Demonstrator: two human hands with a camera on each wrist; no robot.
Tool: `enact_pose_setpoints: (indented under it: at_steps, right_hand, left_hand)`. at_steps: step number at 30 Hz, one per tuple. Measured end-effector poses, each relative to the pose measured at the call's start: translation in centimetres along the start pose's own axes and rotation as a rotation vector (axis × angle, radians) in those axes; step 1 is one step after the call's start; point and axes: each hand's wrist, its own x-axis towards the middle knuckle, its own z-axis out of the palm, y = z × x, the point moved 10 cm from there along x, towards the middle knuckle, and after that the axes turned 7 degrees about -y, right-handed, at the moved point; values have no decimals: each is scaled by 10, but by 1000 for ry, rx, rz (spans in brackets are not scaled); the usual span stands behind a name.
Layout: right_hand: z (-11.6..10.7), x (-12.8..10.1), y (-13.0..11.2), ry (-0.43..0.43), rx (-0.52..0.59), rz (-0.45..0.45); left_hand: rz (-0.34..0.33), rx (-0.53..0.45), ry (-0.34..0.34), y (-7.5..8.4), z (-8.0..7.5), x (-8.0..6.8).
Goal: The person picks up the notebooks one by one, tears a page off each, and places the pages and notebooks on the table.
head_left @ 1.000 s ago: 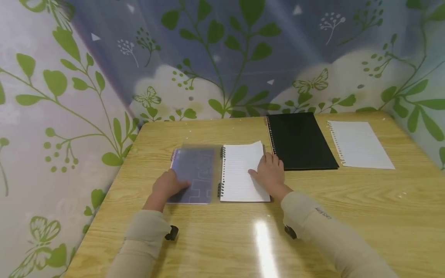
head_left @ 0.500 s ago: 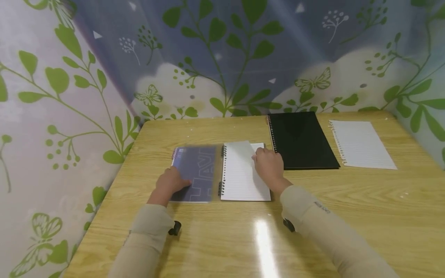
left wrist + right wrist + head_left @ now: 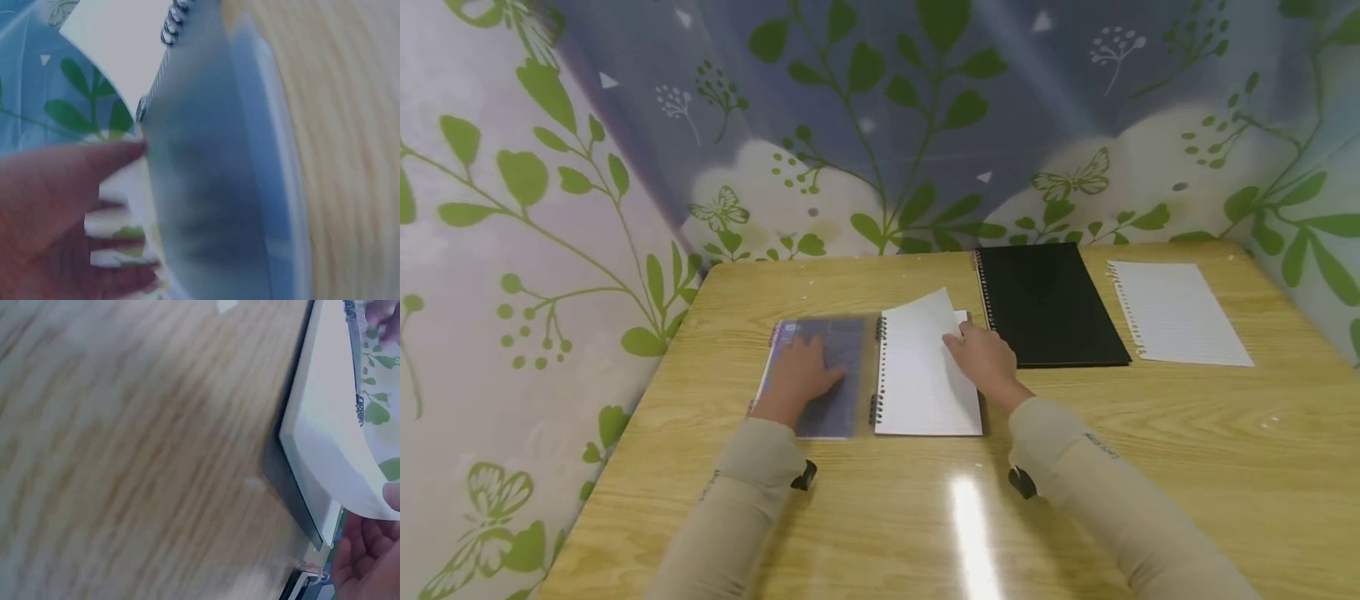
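White page [image 3: 921,333] (lifted) in right hand [image 3: 988,360].

An open spiral notebook [image 3: 880,371] lies on the table [image 3: 1150,433], left of the middle, nearer the far edge than the near one. My left hand [image 3: 797,375] rests on its opened cover [image 3: 820,375]; my right hand [image 3: 988,358] lifts the far right corner of its top page [image 3: 925,358]. Just right of it lies a closed notebook [image 3: 1048,304] against the far edge. A loose sheet [image 3: 1176,312] lies near the far right corner.

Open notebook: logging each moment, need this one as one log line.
left hand presses cover | right hand lifts page corner | black notebook idle
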Motion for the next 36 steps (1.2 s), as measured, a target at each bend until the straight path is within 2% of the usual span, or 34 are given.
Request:
enact_pose_setpoints:
  at_steps: [3, 4, 6, 10, 14, 17, 20, 23, 25, 29, 36]
  right_hand:
    - [-3, 2, -5, 19, 36, -26]
    - [-5, 2, -7, 27, 52, -35]
    - [-7, 3, -11, 37, 85, -44]
    - [-5, 5, -13, 9, 152, -12]
    - [3, 9, -4, -35, 196, 43]
    - [7, 11, 5, -63, 234, 60]
    - [15, 12, 12, -131, 296, 64]
    - [24, 11, 18, -194, 362, 75]
    - [28, 10, 21, -217, 369, 81]
    - [30, 6, 21, -213, 350, 59]
    - [26, 3, 12, -158, 337, -12]
  left_hand:
    - [196, -16, -34, 29, 3, 12]
    - [241, -14, -50, 36, 5, 16]
    - [277, -5, -84, 44, 9, 23]
    - [203, 44, -172, 43, 19, 35]
    - [122, 84, -237, 39, 26, 40]
    - [94, 83, -244, 41, 27, 40]
    - [69, 59, -251, 42, 27, 38]
    - [59, 36, -258, 44, 28, 35]
    - [59, 20, -263, 46, 29, 34]
    - [55, -4, -267, 45, 29, 34]
    - [37, 25, -266, 43, 27, 36]
